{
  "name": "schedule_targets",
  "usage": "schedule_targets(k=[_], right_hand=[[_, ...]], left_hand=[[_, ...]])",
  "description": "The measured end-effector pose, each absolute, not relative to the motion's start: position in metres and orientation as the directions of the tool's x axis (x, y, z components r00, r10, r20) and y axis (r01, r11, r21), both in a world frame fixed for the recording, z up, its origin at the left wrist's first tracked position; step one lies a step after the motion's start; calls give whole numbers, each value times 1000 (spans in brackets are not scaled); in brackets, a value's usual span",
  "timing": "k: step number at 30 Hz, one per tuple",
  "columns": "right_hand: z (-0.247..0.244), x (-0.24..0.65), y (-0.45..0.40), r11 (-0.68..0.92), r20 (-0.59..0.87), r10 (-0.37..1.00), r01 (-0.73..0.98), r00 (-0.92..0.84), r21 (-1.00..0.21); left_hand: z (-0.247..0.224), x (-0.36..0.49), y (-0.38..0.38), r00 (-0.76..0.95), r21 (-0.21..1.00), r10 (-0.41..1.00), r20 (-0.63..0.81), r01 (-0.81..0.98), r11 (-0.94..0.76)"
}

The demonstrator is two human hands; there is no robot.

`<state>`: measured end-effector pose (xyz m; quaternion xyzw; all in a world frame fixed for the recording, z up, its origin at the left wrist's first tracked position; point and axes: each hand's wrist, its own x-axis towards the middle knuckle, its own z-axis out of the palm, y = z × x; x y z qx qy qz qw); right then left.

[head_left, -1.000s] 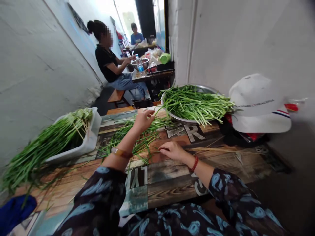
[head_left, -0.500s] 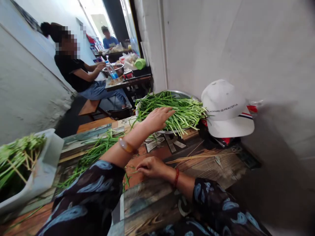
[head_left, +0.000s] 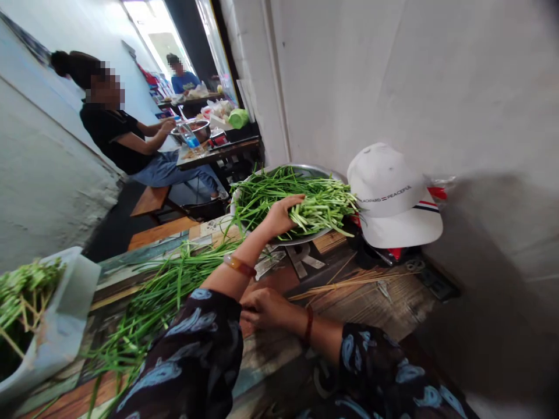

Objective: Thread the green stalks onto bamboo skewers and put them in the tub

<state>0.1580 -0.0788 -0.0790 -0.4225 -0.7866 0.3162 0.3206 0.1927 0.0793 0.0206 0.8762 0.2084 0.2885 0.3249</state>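
A metal bowl [head_left: 311, 169] holds a heap of garlic chives [head_left: 266, 189], their pale cut ends pointing right. My left hand [head_left: 282, 216], wearing an amber bangle, reaches into it with fingers wrapped round a bunch near the pale stems. Closer to me, my right hand [head_left: 266, 308] rests low over the table, fingers curled together; whatever they may hold is hidden. More loose chives [head_left: 161, 291] lie on the patterned wooden table [head_left: 279, 364], partly under my left forearm.
A white plastic tub [head_left: 72, 308] of leafy stalks stands at the left. Right of the bowl sits a white cap [head_left: 388, 198], with thin wooden skewers [head_left: 340, 285] in front of it. A wall closes the right side. Two people sit at tables beyond, one beside a bench [head_left: 151, 201].
My left hand has gone from flat above the chives to closed round a bunch in the bowl. The right hand has hardly moved. The view has shifted slightly.
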Motion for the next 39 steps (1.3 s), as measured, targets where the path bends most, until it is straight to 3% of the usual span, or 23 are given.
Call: schedule_targets(k=[2, 5, 13, 18, 22, 29, 36, 39], right_hand=[[-79, 158, -79, 429, 229, 872, 448, -433, -784], [-80, 157, -78, 407, 215, 878, 431, -428, -805], [-83, 156, -76, 394, 206, 876, 400, -436, -828], [-88, 154, -75, 394, 221, 876, 372, -429, -840], [-95, 152, -73, 397, 248, 873, 315, -420, -862], [-98, 147, -74, 387, 299, 891, 225, -343, -894], [-83, 168, -78, 312, 331, 942, 228, 48, -922], [-67, 187, -76, 358, 440, 856, 305, 270, -883]], left_hand=[[27, 181, 82, 656, 871, 685, 316, 86, -484], [34, 169, 82, 547, 959, 792, 271, -87, -268], [39, 175, 78, 361, 967, 898, 253, -110, -228], [53, 170, 77, 375, 958, 881, 287, -125, -259], [74, 165, 74, 370, 920, 852, 371, -271, -283], [126, 169, 74, 116, 816, 849, 516, -367, -446], [156, 129, 48, -49, 709, 731, 680, -207, -674], [146, 111, 27, -4, 708, 710, 704, -75, -702]])
